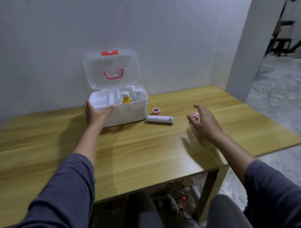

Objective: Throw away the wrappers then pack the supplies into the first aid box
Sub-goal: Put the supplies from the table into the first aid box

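The first aid box [126, 108] stands open at the far side of the worktop [131, 151], its clear lid [112, 70] tilted up against the wall [50, 40], and the left hand [96, 114] rests spread on its near left corner, thumb on the rim, gripping nothing else. Inside, right of that hand, stand a yellow bottle [126, 98] and white bottles [138, 94] whose number I cannot tell. Between the hands, just right of the box, lie one white bandage roll [160, 119] and one red tape roll [156, 111], close together. The right hand [205, 122] hovers open and blurred, fingers [199, 108] spread, with a second red tape roll [195, 115] just beyond it; touching or not, I cannot tell. Bare worktop stretches near both forearms; its right edge lies well past the right hand
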Action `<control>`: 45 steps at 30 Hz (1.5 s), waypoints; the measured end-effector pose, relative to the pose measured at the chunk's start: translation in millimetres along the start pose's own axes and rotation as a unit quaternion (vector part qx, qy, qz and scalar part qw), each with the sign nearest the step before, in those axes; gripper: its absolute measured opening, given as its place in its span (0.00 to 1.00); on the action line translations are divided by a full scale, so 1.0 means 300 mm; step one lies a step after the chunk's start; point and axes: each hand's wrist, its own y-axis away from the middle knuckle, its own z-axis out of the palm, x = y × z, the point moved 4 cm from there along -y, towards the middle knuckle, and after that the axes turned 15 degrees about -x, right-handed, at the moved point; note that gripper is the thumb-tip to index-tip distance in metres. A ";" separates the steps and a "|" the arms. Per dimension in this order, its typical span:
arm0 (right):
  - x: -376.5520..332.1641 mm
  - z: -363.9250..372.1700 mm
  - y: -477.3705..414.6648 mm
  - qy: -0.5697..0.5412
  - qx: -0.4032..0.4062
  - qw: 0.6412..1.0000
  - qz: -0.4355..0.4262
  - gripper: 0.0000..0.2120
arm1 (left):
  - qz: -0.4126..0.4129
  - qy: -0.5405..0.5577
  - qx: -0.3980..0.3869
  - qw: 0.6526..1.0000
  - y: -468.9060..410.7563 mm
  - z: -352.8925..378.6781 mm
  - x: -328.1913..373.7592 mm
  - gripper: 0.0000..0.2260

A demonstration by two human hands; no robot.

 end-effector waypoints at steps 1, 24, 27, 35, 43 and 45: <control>0.024 0.005 0.032 0.015 0.004 1.000 0.011 0.23 | -0.003 -0.001 -0.002 1.000 -0.001 0.001 0.000 0.46; -0.150 0.330 -0.094 0.197 -0.156 0.961 -0.115 0.26 | 0.022 -0.034 0.010 0.999 0.007 0.006 -0.004 0.44; -0.157 0.343 -0.147 0.193 -0.150 0.963 -0.113 0.25 | 0.026 -0.043 0.009 0.999 0.011 0.010 -0.002 0.44; -0.162 0.320 -0.192 0.248 -0.097 0.953 -0.142 0.21 | 0.033 -0.061 0.007 0.998 0.010 0.004 -0.009 0.44; -0.147 0.296 -0.161 0.265 -0.096 0.949 -0.143 0.21 | 0.037 -0.059 0.009 0.998 0.008 0.003 -0.013 0.43; -0.142 0.285 -0.149 0.214 -0.093 0.961 -0.149 0.19 | 0.036 -0.056 0.011 0.998 0.011 0.003 -0.013 0.43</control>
